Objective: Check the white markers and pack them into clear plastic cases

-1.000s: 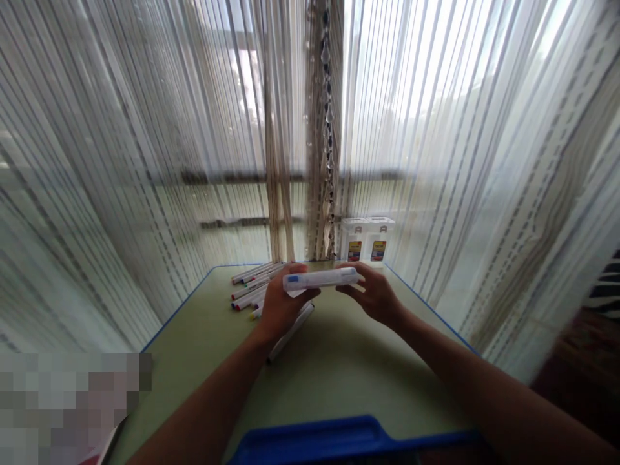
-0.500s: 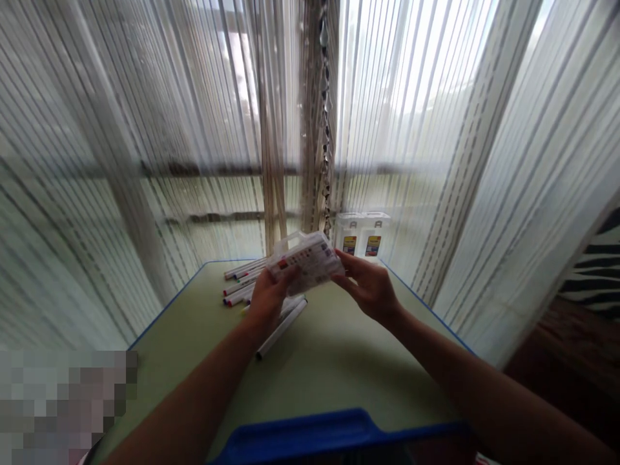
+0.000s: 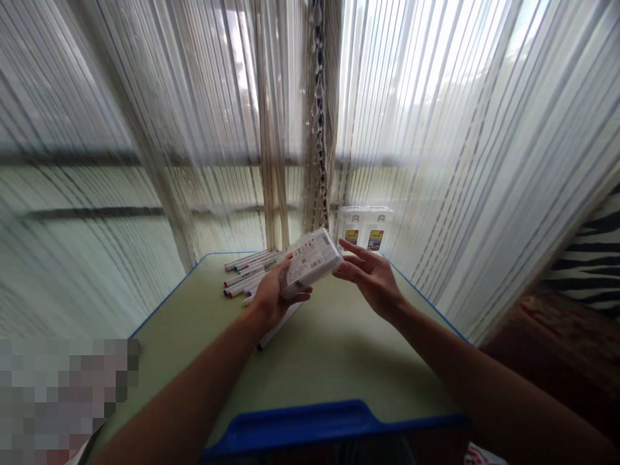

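Observation:
A clear plastic marker case (image 3: 312,258) with a printed label is held tilted above the table. My left hand (image 3: 271,294) grips its left end, the thumb on the label side and fingers curled underneath. At the case's right end my right hand (image 3: 372,278) has its fingers apart, the fingertips at or just off the edge; contact is hard to make out. Below and behind the case, several white markers (image 3: 242,279) with coloured ends lie on the table, partly hidden by my left hand and the case.
The pale green table (image 3: 334,361) has a blue rim (image 3: 310,420) with a raised front edge. Two upright clear cases (image 3: 365,226) with yellow labels stand at the far right. String curtains (image 3: 217,97) hang behind. A zebra-striped cloth (image 3: 586,265) is at right.
The case has turned, showing its label and right end more plainly. My right fingers have loosened from its right end and spread, while my left hand keeps its hold.

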A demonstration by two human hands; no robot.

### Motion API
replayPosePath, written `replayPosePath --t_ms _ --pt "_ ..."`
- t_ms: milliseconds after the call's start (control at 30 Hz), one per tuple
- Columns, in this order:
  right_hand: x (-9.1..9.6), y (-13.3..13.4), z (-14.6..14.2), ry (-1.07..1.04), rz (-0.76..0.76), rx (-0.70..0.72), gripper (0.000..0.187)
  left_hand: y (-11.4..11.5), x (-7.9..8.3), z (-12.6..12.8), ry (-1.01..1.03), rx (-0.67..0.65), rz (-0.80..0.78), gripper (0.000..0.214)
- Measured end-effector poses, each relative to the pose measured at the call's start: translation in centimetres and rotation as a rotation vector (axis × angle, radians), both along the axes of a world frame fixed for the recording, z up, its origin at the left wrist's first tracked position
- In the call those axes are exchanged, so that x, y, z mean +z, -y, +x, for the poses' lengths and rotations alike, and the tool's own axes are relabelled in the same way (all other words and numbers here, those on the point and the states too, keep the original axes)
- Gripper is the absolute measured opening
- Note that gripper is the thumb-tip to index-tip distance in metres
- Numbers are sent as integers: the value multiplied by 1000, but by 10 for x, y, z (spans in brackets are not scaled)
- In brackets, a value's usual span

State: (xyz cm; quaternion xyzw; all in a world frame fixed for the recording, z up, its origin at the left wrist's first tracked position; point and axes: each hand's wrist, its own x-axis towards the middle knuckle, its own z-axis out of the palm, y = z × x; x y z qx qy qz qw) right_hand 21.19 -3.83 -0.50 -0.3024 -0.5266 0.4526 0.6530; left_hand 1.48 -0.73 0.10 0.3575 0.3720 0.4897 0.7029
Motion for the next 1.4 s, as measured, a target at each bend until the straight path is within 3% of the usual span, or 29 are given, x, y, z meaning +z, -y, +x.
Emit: replayPosePath --t_ms 167,267,467,633,1133,1400 --pt "0 -4 2 -79 -155 -48 62 1 6 -3 174 -11 -61 42" --pt "1 -5 2 -105 -225 -73 52 2 7 -4 214 -34 -74 44" --pt "1 -8 3 -106 -289 -107 26 5 10 -5 177 -76 -86 36" --pt "-1 -9 4 -69 -367 -105 25 6 11 -5 92 -98 -96 39" --pt "-4 -10 6 -24 -413 -51 25 4 2 -3 -69 -89 -24 42" --pt "-5 -11 7 51 -347 -97 20 4 -5 -2 -200 -43 91 42"
